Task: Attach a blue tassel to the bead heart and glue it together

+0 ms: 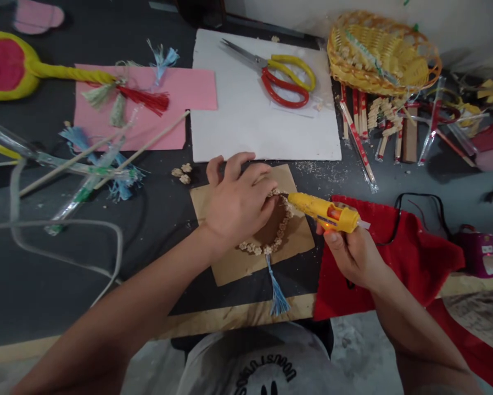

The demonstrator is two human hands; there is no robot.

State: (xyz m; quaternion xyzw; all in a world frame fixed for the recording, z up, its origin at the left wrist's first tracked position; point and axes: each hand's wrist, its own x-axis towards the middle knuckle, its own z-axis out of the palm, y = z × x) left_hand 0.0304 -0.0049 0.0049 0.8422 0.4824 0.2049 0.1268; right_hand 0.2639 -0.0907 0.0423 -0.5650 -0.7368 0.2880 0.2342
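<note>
A yellow glue gun [323, 211] is in my right hand [353, 249], its nozzle touching or very near the upper part of a ring of small beige flower-shaped pieces [280, 236]. My left hand [238, 200] lies over the ring's upper left side, thumb and index finger bent at the ring near the nozzle, the other fingers spread. A blue tassel [277, 293] hangs from the ring's lower edge. Under the ring is a brown cardboard sheet [225, 271]. Three loose flower pieces [183, 173] sit left of the cardboard.
A white board [230, 120] holds scissors [279, 79]. At the upper right stands a wicker basket [337, 66] beside wrapped red sticks [357, 142]. Red cloth [415, 247] covers the right front edge. Pink paper [201, 88], tassels, sticks and a looped grey cable [117, 247] lie left.
</note>
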